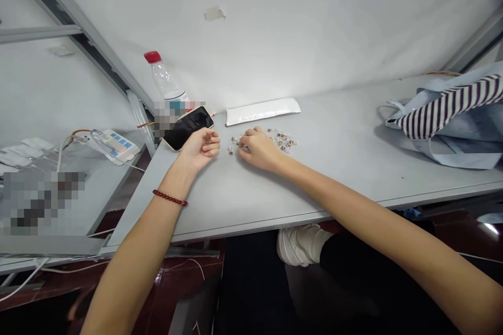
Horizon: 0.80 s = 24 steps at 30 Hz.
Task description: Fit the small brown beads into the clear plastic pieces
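Note:
Small brown pieces with clear parts [283, 141] lie scattered on the grey table, too small to name more exactly. Over the left end of this cluster, my right hand [259, 151] reaches down with bent fingers drawn together; the fingertips touch the pieces, and what they pinch is hidden. One loose piece [230, 151] sits between my two hands. My left hand [201, 148] rests palm partly up beside a dark-screened phone [186, 130], its fingers curled inward. Whatever that palm may hold cannot be seen. A dark red beaded bracelet [170, 198] circles the left wrist.
Behind the pieces lies a long white packet [263, 111] near the wall. A red-capped plastic bottle [165, 81] stands at the back left. On the right is a pale bag with striped fabric [444, 110]. A power strip [118, 145] sits on the neighbouring table.

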{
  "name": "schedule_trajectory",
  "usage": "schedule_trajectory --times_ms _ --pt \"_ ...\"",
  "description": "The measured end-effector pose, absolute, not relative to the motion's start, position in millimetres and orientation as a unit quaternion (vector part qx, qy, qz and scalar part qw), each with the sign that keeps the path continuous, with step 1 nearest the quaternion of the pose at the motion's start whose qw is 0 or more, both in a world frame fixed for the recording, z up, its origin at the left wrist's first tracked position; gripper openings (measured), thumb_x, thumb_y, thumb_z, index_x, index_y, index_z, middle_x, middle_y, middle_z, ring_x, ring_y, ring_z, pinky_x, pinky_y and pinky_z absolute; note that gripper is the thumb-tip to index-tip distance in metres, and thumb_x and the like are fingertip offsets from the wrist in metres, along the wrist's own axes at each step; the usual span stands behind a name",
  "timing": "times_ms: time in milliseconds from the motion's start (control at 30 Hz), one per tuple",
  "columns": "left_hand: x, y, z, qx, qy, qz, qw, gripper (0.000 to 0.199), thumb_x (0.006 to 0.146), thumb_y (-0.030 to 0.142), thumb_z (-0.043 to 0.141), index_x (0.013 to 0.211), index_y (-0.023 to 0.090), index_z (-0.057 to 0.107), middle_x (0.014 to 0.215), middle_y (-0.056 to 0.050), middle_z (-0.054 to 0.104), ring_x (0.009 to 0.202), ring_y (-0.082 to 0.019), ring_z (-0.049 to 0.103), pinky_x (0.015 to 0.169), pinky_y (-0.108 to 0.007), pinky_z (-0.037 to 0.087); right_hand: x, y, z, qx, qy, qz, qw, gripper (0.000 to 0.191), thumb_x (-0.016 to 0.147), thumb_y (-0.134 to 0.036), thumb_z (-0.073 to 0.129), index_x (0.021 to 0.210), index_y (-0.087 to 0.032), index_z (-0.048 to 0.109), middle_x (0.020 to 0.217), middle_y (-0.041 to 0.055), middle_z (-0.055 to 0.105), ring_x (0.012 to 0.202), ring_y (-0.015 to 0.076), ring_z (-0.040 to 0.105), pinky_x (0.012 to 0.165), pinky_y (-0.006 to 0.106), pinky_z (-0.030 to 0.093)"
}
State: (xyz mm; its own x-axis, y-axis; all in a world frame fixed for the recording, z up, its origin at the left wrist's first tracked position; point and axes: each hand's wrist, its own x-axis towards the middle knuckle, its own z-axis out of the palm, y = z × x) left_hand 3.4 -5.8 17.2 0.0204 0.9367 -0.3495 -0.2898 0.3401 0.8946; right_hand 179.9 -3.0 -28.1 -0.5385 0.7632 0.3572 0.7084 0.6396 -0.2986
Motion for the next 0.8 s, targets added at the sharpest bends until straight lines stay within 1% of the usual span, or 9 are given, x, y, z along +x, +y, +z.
schedule_trajectory --times_ms 67,133,233,333,433,500,567,700,800 --pt "8 -11 16 0.397 0.568 0.454 0.561 0.016 0.077 0.013 0.053 0.061 0.013 0.054 0.047 0.008 0.030 0.036 -0.002 0.018 0.034 -0.017 0.012 181 -1 -30 -0.421 -0.872 0.062 0.242 0.019 0.087 -0.019 0.049 0.085 -0.013 0.067 0.090 0.0144 0.061 0.088 0.0253 0.044 0.077 0.036 0.035" --pt "11 -15 15 0.489 0.634 0.407 0.439 0.013 0.074 0.017 0.062 0.062 0.012 0.061 0.043 0.009 0.026 0.037 -0.004 0.019 0.036 -0.020 0.012 181 1 -32 -0.421 -0.871 0.064 0.244 0.018 0.087 -0.018 0.049 0.084 -0.013 0.066 0.090 0.0147 0.061 0.088 0.0257 0.045 0.077 0.036 0.035" --pt "12 -17 10 0.584 0.691 0.320 0.282 0.021 0.067 0.025 0.071 0.053 0.013 0.062 0.040 0.007 0.026 0.041 -0.006 0.021 0.041 -0.025 0.013 182 2 -32 -0.418 -0.874 0.063 0.239 0.018 0.087 -0.018 0.049 0.084 -0.012 0.066 0.091 0.0152 0.062 0.088 0.0256 0.046 0.078 0.036 0.035" --pt "11 -13 0 0.641 0.679 0.275 0.228 0.034 0.063 0.033 0.074 0.041 0.016 0.054 0.039 0.006 0.023 0.043 -0.007 0.022 0.045 -0.027 0.013 183 3 -32 -0.415 -0.876 0.059 0.236 0.019 0.088 -0.019 0.049 0.085 -0.012 0.066 0.091 0.0157 0.062 0.087 0.0256 0.046 0.078 0.037 0.035" --pt "11 -8 -9 0.662 0.672 0.257 0.210 0.032 0.062 0.032 0.071 0.041 0.017 0.053 0.039 0.006 0.026 0.044 -0.009 0.027 0.046 -0.027 0.016 183 2 -32 -0.419 -0.876 0.059 0.230 0.020 0.089 -0.020 0.048 0.087 -0.012 0.067 0.093 0.0159 0.062 0.089 0.0262 0.046 0.078 0.036 0.036" --pt "12 -8 -9 0.660 0.677 0.248 0.208 0.028 0.063 0.028 0.069 0.043 0.016 0.053 0.040 0.005 0.032 0.045 -0.009 0.031 0.046 -0.026 0.019 183 0 -31 -0.422 -0.875 0.062 0.228 0.021 0.089 -0.020 0.048 0.090 -0.011 0.068 0.097 0.0162 0.063 0.092 0.0269 0.047 0.079 0.036 0.036" --pt "12 -11 -5 0.650 0.679 0.239 0.244 0.030 0.065 0.026 0.067 0.042 0.017 0.049 0.041 0.005 0.031 0.044 -0.008 0.029 0.045 -0.025 0.018 182 -1 -30 -0.425 -0.871 0.072 0.234 0.022 0.089 -0.019 0.049 0.097 -0.010 0.067 0.100 0.0171 0.063 0.096 0.0278 0.048 0.080 0.037 0.038" --pt "7 -19 11 0.600 0.613 0.269 0.438 0.038 0.071 0.030 0.068 0.045 0.020 0.042 0.044 0.008 0.020 0.042 -0.006 0.016 0.042 -0.024 0.011 182 -5 -25 -0.380 -0.863 0.134 0.305 0.025 0.089 -0.015 0.050 0.108 -0.011 0.065 0.104 0.0143 0.066 0.100 0.0249 0.052 0.085 0.036 0.040" --pt "1 -20 19 0.567 0.552 0.287 0.539 0.036 0.072 0.031 0.071 0.049 0.019 0.045 0.049 0.009 0.019 0.042 -0.004 0.013 0.040 -0.022 0.009 183 -7 -21 -0.325 -0.857 0.183 0.354 0.025 0.091 -0.015 0.049 0.111 -0.015 0.065 0.101 0.0093 0.068 0.095 0.0198 0.055 0.084 0.033 0.041"
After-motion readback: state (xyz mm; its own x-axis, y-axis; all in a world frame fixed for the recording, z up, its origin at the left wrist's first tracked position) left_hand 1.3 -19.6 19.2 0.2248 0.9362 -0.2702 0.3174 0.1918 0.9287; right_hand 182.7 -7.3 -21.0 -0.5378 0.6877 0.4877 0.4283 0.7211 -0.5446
